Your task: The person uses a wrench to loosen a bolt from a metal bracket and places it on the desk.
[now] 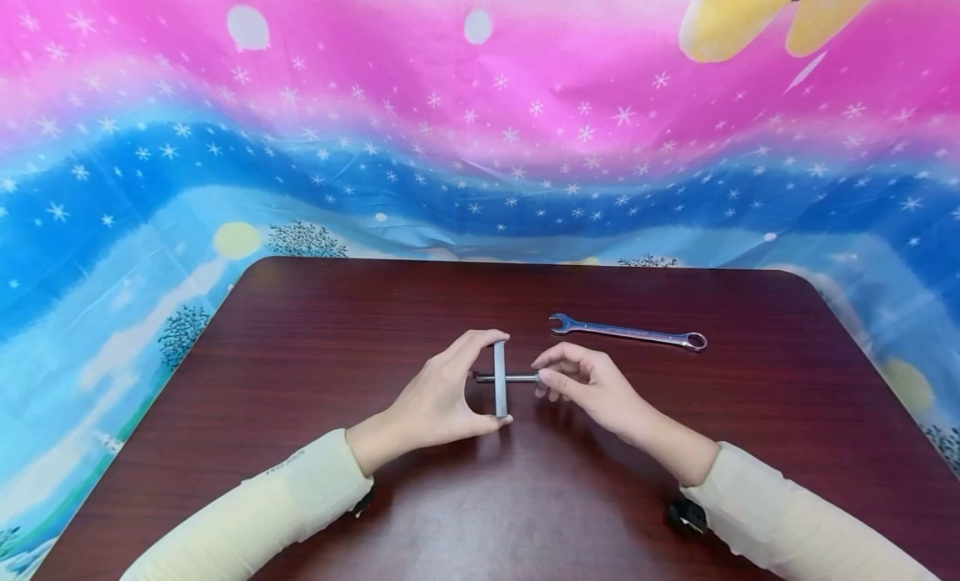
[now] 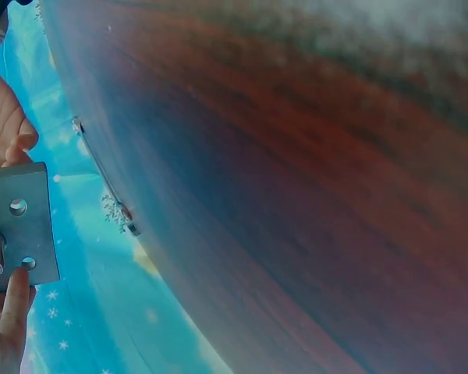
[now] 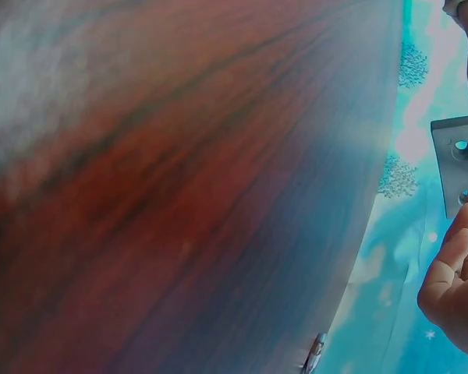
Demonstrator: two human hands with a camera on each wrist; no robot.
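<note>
Both forearms, in pale sleeves [image 1: 262, 506] with creased cuffs, reached in from the near corners, black devices [image 1: 686, 514] worn at the wrists. The left hand [image 1: 442, 395] was spread wide, thumb on the near edge and fingers on the far edge of a plate [image 1: 501, 399], which it held on edge above the middle of the table [image 1: 480, 523]. The right hand [image 1: 588, 387] was set narrow, thumb and fingers curled, pinching the outer end of a bolt [image 1: 521, 378]. The bolt passed through the plate roughly at right angles; its threaded tip projected on the left hand's side. The plate was flat grey metal with straight edges; round holes [image 2: 18, 207] were noted beside the bolt. The tabletop was dark red-brown, wood-grained and glossy, with rounded far corners. Beyond the right hand, well apart from the plate, a wrench [image 1: 626, 331] of bright, polished metal lay flat, open end to the left, ring end to the right. Behind the table hung a rippled cloth [image 1: 480, 147] in pink and blue, printed with white snowflakes.
</note>
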